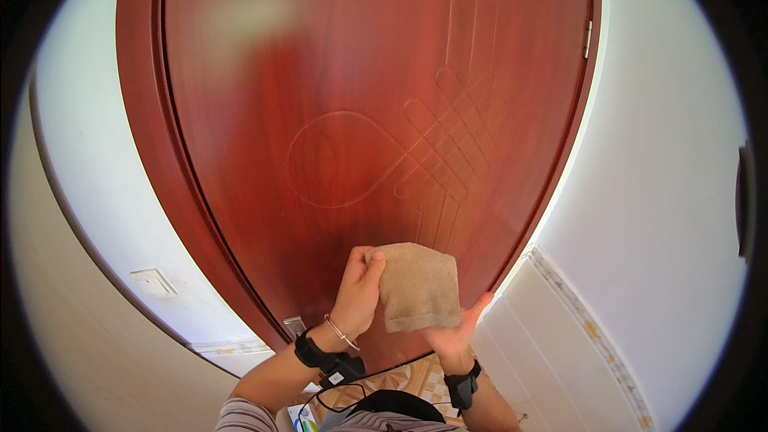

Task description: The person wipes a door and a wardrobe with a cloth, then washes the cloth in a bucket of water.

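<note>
Striped sleeve (244,418) and a dark strap with a thin cable (352,394) sit lowest in view, right under the head camera, with a patch of patterned floor tile (416,378) showing between the person's two forearms. Both wrists wear black bands, and the left one also carries a thin silver bracelet (342,333).

Just above them the two hands meet around a folded tan cloth (418,288). The left hand (358,292) is closed on the cloth's upper left corner, thumb and fingers pinching the edge near the top. The right hand (456,332) lies open and flat under the cloth's lower right edge, palm up, fingers spread, one fingertip poking out past the right side. So the cloth is held in the air between them, gripped by the left and propped by the right, in front of the lower part of the door.

Behind the cloth stands a reddish-brown wooden door (360,96), shut in its frame, with a knot pattern and a loop pressed into its panel. A small metal plate (294,325) shows at its lower left edge, and a hinge (587,38) at the upper right.

Left of the frame a white wall switch (154,282) sits on the pale wall. Right of the door the wall (664,192) is white above, tiled below a patterned border strip (592,328).
</note>
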`<action>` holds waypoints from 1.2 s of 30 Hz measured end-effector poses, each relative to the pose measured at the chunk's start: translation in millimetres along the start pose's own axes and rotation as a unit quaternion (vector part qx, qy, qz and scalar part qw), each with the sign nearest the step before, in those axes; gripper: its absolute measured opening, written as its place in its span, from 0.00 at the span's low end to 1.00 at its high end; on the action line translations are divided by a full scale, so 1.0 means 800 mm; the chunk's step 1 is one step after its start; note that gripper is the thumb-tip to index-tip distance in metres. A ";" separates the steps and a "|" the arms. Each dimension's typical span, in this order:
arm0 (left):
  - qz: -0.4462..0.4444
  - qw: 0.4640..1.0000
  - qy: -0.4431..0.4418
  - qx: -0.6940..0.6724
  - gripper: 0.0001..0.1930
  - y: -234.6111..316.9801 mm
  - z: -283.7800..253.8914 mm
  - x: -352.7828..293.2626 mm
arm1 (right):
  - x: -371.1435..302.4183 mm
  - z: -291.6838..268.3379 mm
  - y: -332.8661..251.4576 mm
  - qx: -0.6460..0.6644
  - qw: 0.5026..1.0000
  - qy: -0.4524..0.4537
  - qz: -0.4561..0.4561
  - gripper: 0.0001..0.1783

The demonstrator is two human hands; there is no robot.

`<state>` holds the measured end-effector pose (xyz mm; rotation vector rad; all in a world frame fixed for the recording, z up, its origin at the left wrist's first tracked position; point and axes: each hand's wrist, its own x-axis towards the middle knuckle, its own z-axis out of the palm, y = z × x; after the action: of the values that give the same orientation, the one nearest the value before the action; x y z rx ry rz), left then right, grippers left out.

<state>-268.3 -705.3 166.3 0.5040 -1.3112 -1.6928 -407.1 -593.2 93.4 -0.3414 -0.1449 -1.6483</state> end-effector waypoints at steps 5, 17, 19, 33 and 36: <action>0.004 0.991 0.048 -0.126 0.11 -0.003 0.000 -0.022 | -0.004 -0.004 0.033 0.164 0.984 -0.005 -0.064 0.63; -0.012 0.997 0.007 -0.077 0.10 -0.014 -0.032 -0.047 | 0.037 0.045 0.027 -0.127 0.980 0.138 -0.063 0.29; -0.012 0.998 -0.005 -0.055 0.10 -0.019 -0.040 -0.051 | 0.040 0.065 0.015 -0.190 0.961 0.180 -0.093 0.26; 0.183 0.972 0.010 0.146 0.10 0.005 -0.169 -0.114 | 0.397 0.504 -0.180 -0.643 0.350 0.072 -0.677 0.25; 0.204 0.907 0.126 0.346 0.06 0.041 -0.186 -0.123 | 0.378 0.544 -0.120 -0.744 0.326 0.208 -0.546 0.30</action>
<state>-91.5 -704.4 124.1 0.7587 -1.6680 -0.7576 -465.1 -742.1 607.7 -1.3771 2.2322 -2.6250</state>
